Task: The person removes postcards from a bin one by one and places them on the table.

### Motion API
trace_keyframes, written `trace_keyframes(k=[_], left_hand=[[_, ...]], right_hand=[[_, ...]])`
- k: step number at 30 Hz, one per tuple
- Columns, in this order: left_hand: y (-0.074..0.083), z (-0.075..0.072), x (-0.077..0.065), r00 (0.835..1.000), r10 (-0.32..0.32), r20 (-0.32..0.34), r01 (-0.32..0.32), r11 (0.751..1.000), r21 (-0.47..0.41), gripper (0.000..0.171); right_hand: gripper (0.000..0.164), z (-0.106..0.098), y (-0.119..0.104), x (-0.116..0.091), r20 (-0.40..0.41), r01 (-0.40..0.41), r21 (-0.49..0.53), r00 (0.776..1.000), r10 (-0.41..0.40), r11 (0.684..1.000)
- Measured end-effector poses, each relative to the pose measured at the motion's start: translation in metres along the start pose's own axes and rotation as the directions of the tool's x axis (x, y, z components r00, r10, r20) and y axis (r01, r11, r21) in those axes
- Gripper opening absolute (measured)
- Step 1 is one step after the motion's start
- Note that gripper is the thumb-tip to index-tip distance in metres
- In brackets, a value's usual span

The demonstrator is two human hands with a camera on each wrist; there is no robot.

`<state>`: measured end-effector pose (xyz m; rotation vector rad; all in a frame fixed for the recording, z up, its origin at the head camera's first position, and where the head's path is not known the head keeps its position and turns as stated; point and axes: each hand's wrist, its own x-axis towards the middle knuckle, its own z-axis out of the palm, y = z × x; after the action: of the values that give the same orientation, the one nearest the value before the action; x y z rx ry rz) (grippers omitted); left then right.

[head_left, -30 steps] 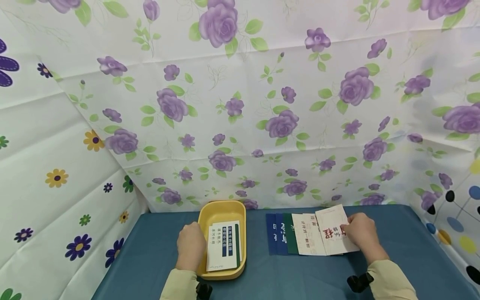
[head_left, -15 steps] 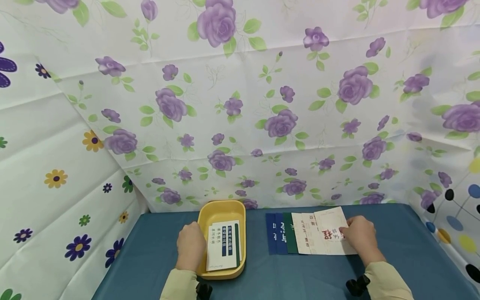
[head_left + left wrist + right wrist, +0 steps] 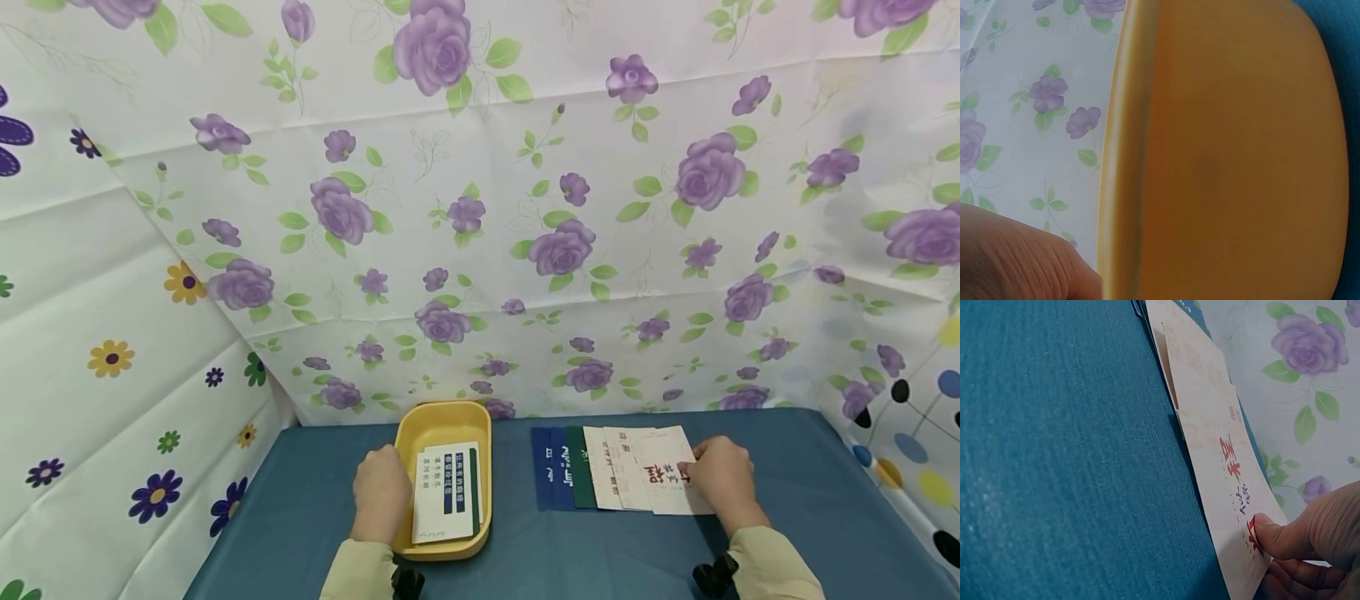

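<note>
In the head view my right hand (image 3: 723, 479) pinches the right side of a cream card (image 3: 678, 479) with red lettering. The right wrist view shows the thumb (image 3: 1279, 536) on the printed face and fingers curled beneath. This card overlaps other cream cards (image 3: 604, 467) at the right end of a fanned row, beside a green card (image 3: 582, 492) and dark blue cards (image 3: 543, 487). My left hand (image 3: 382, 492), fingers curled, grips the left rim of a yellow plastic tray (image 3: 444, 410); its fingertips are hidden. A small stack of white cards (image 3: 438, 521) lies in the tray.
A blue-green cloth (image 3: 585, 558) covers the table. Behind it hangs a white sheet with purple roses (image 3: 465, 250), and patterned sheets (image 3: 120, 433) close the sides. The tray stands left of the card row with a gap between them.
The cream card in my right hand has come down and turned straighter, now lying nearly in line with the row. My left hand and the tray stay in place.
</note>
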<state>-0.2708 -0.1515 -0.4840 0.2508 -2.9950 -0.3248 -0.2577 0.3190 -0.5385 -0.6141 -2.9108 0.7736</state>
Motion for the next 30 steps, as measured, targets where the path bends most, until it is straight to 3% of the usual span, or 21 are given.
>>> trace_keyframes(k=[9,30], left_hand=[[0.0001,0.0003,0.0005,1.000,-0.002,-0.006,0.002,1.000,0.001,0.006],[-0.0005,0.0005,-0.0003,1.000,0.007,0.001,-0.007,1.000,0.001,0.006]], right_hand=[[0.028,0.0018,0.0013,0.0012,-0.024,0.010,0.003,1.000,-0.010,1.000],[0.022,-0.0016,-0.0001,-0.0012,0.024,0.021,-0.014,1.000,-0.020,1.000]])
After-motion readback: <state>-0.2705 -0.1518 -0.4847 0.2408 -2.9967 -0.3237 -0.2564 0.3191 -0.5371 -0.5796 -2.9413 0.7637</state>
